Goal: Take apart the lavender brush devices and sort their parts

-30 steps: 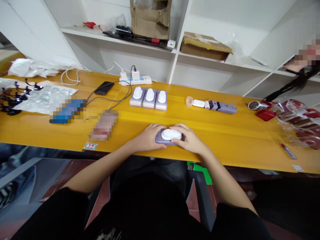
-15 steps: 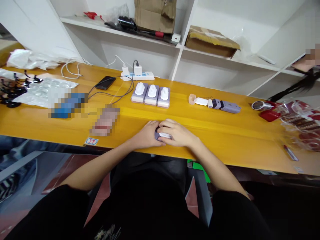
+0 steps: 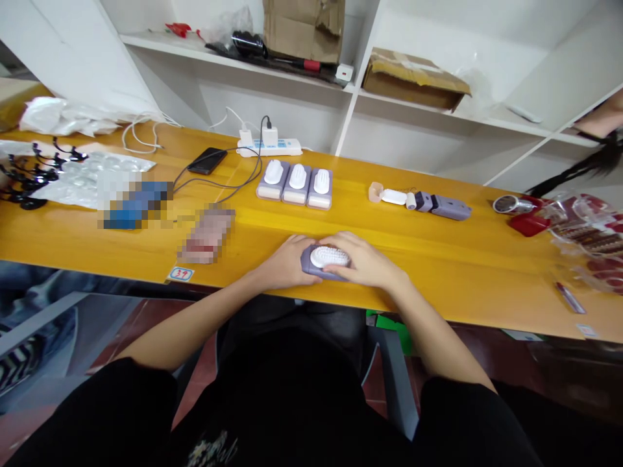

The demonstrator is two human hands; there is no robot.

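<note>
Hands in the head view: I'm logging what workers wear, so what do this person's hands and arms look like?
Both the left hand and the right hand are bare, with no gloves, rings or watch visible. The forearms are uncovered; short black sleeves begin near the elbows, part of a black top with pale print on its front.

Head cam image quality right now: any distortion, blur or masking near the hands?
Head view: wide-angle bend, the yellow table edge slants; even soft light, faint shadows. Both hands, left hand and right hand, and the purple device between them are sharp. Pixelated patches mask two items on the table's left part. Floor below is dim.
</note>
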